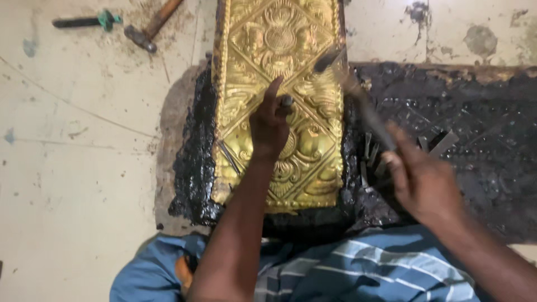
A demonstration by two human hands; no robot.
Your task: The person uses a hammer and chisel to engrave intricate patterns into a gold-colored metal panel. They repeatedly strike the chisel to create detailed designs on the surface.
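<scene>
A long embossed golden metal sheet [278, 61] with floral and diamond patterns lies set in a bed of black pitch [193, 162] on the floor. My left hand [269, 124] rests on the middle of the sheet, gripping a short metal punch [286, 102] held upright against the relief, index finger stretched out. My right hand [420, 176] is at the right over the black pitch, gripping the handle of a hammer [349, 84] whose blurred head hovers over the sheet's right edge.
Another hammer [150, 29] with a wooden handle and a dark tool with a green grip [89, 21] lie on the pale floor at the upper left. Several small metal punches [375, 154] stand in the pitch beside the sheet. My blue striped cloth [347, 268] fills the bottom.
</scene>
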